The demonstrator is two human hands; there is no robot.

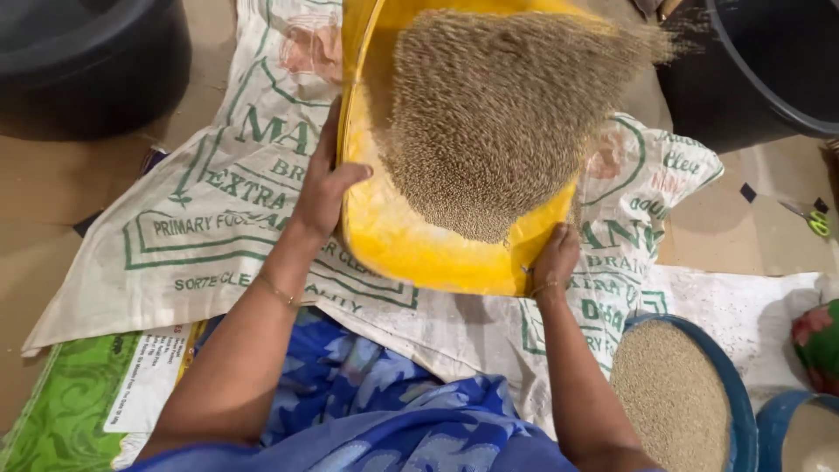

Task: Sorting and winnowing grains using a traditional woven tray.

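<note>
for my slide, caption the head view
Both hands, left hand and right hand, hold a yellow tray of grain.

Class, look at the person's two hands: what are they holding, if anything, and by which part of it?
Both hands hold one yellow winnowing tray of grain. The left hand grips its left rim, thumb inside; the right hand grips the near right corner.

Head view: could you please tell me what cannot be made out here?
- Yellow tray: far end cut off by the top edge.
- Grain: motion-blurred, single grains unreadable.
- Left hand and right hand: fingers hidden under the tray rim.
- Blue bowl: cut off by the bottom edge.
- Black tub: contents out of frame.
</note>
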